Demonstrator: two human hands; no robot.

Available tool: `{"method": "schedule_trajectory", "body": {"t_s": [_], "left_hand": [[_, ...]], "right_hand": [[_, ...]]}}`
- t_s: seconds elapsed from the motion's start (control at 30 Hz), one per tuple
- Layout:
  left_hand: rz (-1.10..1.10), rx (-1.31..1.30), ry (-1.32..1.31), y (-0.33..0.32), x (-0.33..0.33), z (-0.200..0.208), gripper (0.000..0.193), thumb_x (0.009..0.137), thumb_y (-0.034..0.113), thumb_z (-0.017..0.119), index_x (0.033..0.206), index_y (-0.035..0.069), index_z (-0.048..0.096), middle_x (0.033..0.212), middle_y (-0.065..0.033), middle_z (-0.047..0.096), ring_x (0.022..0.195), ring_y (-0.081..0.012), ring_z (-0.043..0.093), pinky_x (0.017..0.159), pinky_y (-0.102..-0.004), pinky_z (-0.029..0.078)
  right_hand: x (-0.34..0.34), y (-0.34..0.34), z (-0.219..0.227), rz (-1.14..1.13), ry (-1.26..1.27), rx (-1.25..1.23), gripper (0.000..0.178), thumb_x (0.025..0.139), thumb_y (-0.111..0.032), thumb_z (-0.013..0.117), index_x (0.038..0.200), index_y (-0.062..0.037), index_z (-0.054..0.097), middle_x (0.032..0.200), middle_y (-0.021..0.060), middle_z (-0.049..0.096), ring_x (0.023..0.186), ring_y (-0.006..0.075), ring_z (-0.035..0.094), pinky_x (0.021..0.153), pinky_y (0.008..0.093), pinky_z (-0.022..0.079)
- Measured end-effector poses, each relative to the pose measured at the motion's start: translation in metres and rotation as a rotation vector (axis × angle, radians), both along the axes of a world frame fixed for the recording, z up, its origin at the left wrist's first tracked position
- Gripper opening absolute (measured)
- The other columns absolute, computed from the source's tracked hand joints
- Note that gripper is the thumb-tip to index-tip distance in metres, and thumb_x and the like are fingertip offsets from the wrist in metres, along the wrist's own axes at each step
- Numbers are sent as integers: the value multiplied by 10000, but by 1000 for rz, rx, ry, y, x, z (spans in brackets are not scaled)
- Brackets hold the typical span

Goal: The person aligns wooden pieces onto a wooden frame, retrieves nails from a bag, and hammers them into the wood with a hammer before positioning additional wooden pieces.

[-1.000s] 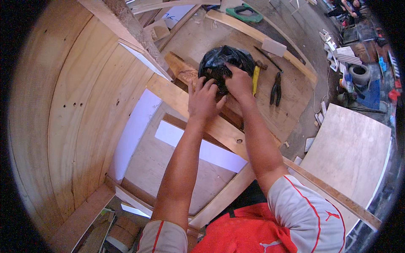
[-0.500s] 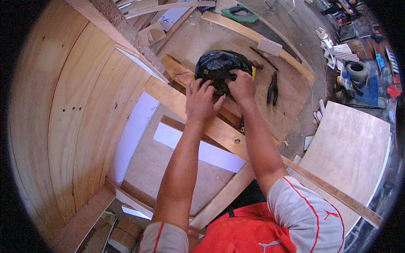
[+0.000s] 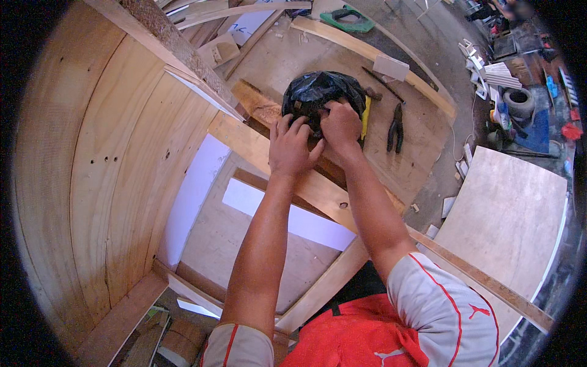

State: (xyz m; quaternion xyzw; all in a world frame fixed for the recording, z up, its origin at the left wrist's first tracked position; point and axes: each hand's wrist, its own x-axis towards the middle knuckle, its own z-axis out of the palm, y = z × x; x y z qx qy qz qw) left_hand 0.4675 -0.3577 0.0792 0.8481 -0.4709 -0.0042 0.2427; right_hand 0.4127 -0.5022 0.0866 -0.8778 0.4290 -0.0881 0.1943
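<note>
A black plastic bag (image 3: 321,85) sits bunched up on the plywood, its mouth facing me and dark inside. My left hand (image 3: 291,147) has its fingers curled over the near left rim of the bag. At the right side of the mouth, my right hand (image 3: 342,126) is closed with its fingertips in the opening; whatever they grip is hidden. Partly behind my right hand lies a yellow-handled tool (image 3: 365,119), mostly covered. Dark pliers (image 3: 396,128) lie to the right of the bag.
A plank wall (image 3: 92,171) rises on the left. Below the bag runs a wooden frame rail (image 3: 324,199) with white strips. A thin dark rod (image 3: 384,84), an offcut (image 3: 391,67) and a green-handled tool (image 3: 347,19) lie beyond. A plywood sheet (image 3: 513,208) leans at right.
My right hand has shifted a little left and closed more tightly at the bag's mouth, uncovering more of the yellow handle. My left hand has stayed on the rim.
</note>
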Motion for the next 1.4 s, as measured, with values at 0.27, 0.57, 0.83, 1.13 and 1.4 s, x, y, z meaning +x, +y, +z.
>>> {"method": "schedule_trajectory", "body": {"t_s": [0.27,0.57,0.83,1.13,1.4], "left_hand": [[28,-25,59,2,0,3,410,852,452,736,1011,74,737,1331,-110,662,1338,-336,496,1183,-522,290],[150,-529,160,10,-1,22,322,809,101,822,1115,47,738,1190,-164,684,1161,-363,606,1014,-468,473],[255,-731,858,25,-20,42,120,941,81,751,1011,-14,773,948,-89,735,871,-153,661,827,-297,523],[307,-884,1014,45,-31,51,225,1026,177,673,1030,-28,768,909,-66,734,875,-114,641,829,-281,510],[410,-1034,1150,55,-36,67,223,1025,171,664,1066,-24,767,898,-87,737,842,-171,671,819,-314,526]], "right_hand": [[-22,8,10,-35,-398,29,131,924,-139,667,907,-30,737,964,190,688,919,397,672,841,487,520],[-35,16,36,74,-465,201,140,908,-130,683,914,1,732,953,198,698,930,396,671,841,468,520],[-39,33,41,181,-571,561,200,983,-171,646,993,10,732,917,122,724,852,239,670,793,368,523],[-41,60,55,141,-723,873,157,1005,-154,666,994,-14,734,798,-23,667,724,56,578,671,235,467],[-47,66,62,74,-728,866,159,986,-154,684,934,-9,724,743,-26,643,663,61,557,605,251,460]]}}
